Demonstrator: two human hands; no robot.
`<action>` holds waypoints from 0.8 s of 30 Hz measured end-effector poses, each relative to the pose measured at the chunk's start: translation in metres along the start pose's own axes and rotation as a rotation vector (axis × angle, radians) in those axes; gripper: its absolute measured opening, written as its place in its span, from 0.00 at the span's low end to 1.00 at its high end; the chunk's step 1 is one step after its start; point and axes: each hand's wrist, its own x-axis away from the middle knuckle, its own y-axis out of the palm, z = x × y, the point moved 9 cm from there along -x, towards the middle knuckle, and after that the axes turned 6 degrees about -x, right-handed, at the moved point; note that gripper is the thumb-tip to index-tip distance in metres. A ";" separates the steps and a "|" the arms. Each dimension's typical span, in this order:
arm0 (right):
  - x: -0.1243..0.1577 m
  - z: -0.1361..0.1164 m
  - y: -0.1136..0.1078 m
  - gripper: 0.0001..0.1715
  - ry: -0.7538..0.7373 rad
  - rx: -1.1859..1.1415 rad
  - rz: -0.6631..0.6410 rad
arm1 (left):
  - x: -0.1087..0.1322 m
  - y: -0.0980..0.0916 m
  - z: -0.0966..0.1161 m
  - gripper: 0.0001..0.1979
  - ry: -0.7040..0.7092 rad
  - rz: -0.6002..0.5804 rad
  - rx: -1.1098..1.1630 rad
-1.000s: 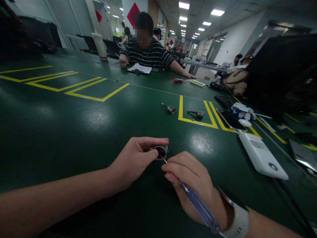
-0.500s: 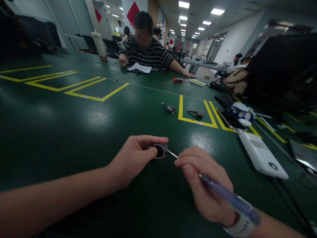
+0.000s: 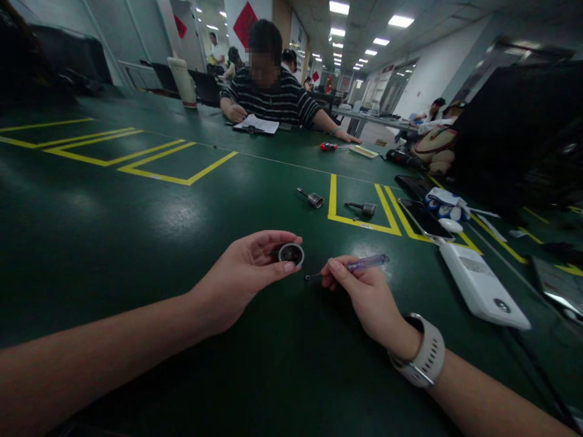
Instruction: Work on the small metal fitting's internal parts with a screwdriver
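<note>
My left hand (image 3: 248,267) grips a small round metal cup (image 3: 290,255) between thumb and fingers, its open mouth facing me and dark inside. In my right hand (image 3: 355,288) is a screwdriver (image 3: 368,262) with a clear purple handle, its thin shaft pointing left. A tiny dark ring-like piece (image 3: 308,277) sits at the shaft's tip; I cannot make out what it is. The tip is just below and right of the cup, apart from it. Beyond my hands, two metal cups with thin shanks lie on the table, one left of a yellow outline (image 3: 314,199) and one inside it (image 3: 368,209).
On the right are a white power bank (image 3: 485,285), a phone (image 3: 423,218) and a white-and-blue pack (image 3: 446,203). A red-handled screwdriver (image 3: 328,147) lies at the far side. Across the green table (image 3: 159,255), a person in a striped shirt (image 3: 273,100) writes on paper.
The screwdriver's tip has come away from the cup, with the tiny piece on it. My right hand has turned and regripped the tool. My left hand has lifted slightly, the cup's mouth tilting up.
</note>
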 end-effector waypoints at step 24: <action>0.060 -0.070 0.040 0.10 -0.881 0.562 -0.125 | 0.005 0.009 0.009 0.16 0.111 -0.022 -0.292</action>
